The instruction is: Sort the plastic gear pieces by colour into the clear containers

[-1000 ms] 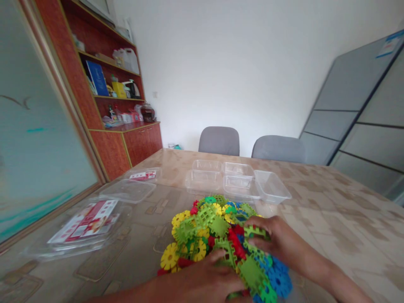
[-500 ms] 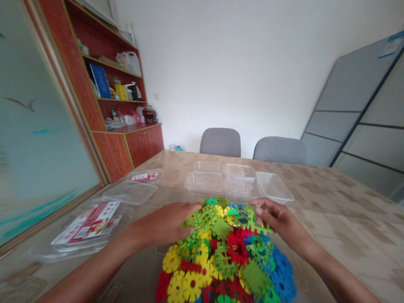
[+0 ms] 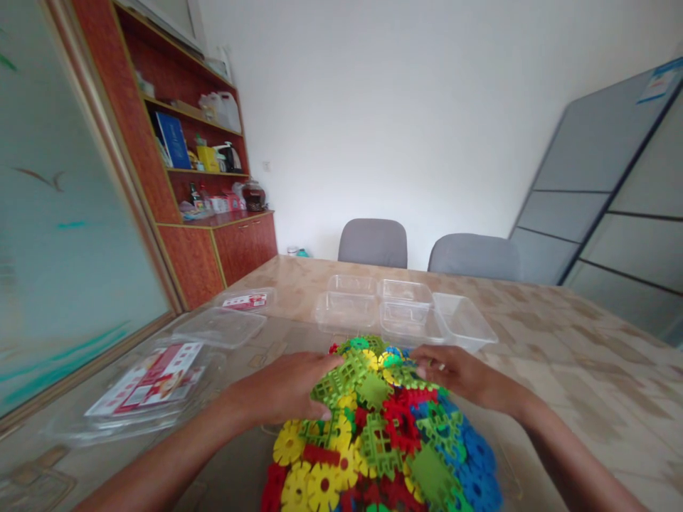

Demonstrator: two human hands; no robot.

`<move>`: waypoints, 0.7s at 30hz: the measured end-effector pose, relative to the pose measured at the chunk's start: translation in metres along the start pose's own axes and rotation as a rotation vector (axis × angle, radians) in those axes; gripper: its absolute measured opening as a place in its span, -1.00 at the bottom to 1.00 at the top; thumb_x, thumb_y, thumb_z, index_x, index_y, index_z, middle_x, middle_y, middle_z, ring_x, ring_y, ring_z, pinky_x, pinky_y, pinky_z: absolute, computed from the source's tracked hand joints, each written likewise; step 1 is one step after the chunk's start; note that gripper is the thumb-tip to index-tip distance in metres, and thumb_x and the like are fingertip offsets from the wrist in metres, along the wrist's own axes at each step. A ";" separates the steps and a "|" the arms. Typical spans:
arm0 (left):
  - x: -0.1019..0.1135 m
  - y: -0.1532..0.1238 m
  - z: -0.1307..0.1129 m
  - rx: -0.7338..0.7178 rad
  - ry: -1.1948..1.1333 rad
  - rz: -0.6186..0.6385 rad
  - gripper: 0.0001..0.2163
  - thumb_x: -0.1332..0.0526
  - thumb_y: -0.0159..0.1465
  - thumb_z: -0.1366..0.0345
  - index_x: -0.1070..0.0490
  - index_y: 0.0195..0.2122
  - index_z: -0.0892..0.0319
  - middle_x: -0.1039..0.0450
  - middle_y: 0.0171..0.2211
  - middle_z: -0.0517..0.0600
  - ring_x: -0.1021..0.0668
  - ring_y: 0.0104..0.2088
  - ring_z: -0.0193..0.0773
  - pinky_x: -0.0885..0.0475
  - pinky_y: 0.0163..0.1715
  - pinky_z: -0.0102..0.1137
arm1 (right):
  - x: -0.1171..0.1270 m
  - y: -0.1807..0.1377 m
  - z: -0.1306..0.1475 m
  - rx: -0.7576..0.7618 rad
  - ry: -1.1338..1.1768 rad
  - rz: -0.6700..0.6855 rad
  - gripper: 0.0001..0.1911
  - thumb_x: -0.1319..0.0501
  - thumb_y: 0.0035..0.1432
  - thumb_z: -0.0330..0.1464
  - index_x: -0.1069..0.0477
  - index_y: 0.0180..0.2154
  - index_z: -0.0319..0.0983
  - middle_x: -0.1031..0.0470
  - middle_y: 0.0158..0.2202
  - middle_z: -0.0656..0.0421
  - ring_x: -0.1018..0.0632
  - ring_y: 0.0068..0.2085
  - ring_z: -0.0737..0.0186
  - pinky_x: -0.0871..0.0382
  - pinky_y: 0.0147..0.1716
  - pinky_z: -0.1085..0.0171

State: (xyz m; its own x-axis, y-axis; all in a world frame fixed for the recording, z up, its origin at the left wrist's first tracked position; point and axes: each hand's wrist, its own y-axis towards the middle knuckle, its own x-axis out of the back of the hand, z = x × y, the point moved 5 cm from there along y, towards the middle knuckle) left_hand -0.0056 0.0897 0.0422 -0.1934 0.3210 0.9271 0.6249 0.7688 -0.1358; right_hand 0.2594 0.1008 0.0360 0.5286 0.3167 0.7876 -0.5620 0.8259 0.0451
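Note:
A large heap of plastic building pieces lies in front of me: yellow, blue and red notched discs among green square lattice pieces. My left hand is at the heap's upper left, its thumb and fingers on either side of a green lattice piece. Across from it, my right hand has its fingers curled at the upper right edge, on another green lattice piece that they partly hide. Between the hands lie a solid green square and a red piece.
Several clear plastic containers stand behind the heap, one tub to their right. At left lie clear lids and a stack with a red-and-white label. Two grey chairs are beyond the table.
My right hand has moved left over the heap, bringing the green lattice piece inward. My left hand has shifted slightly, its thumb lower, with the green piece beside it tilted more.

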 end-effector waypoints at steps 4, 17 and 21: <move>-0.002 0.000 -0.004 -0.064 -0.026 0.007 -0.32 -0.31 0.16 0.17 -0.15 0.29 0.17 -0.26 0.23 0.15 -0.36 0.17 0.11 -0.26 0.14 -0.12 | -0.003 -0.011 -0.004 -0.060 0.025 0.077 -0.41 -0.28 0.11 -0.06 -0.37 0.12 -0.15 -0.45 0.09 0.03 -0.51 -0.04 -0.04 -0.41 -0.09 0.09; 0.001 0.003 -0.012 -0.142 -0.137 -0.043 -0.45 -0.29 0.21 0.06 -0.29 0.20 0.07 -0.43 0.06 0.08 -0.47 0.03 0.00 -0.34 -0.03 -0.29 | -0.003 -0.010 -0.005 -0.004 0.040 0.002 -0.59 -0.27 0.13 -0.17 -0.48 -0.01 -0.20 -0.56 -0.07 0.05 -0.56 -0.14 0.00 -0.44 -0.15 0.10; 0.009 0.009 -0.007 -0.140 -0.131 -0.131 -0.68 -0.01 0.40 0.13 -0.45 -0.03 0.16 -0.51 -0.27 0.03 -0.54 -0.26 -0.14 -0.35 -0.24 -0.37 | -0.003 -0.006 -0.001 0.078 0.020 -0.023 -0.65 -0.10 0.29 -0.13 -0.51 -0.11 -0.21 -0.59 -0.16 0.05 -0.57 -0.21 0.04 -0.43 -0.24 0.18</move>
State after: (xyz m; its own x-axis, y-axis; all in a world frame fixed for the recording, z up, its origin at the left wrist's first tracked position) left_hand 0.0037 0.0955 0.0517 -0.3711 0.2995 0.8790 0.6848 0.7276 0.0412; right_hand 0.2617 0.0959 0.0332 0.5543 0.3082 0.7732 -0.5970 0.7945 0.1113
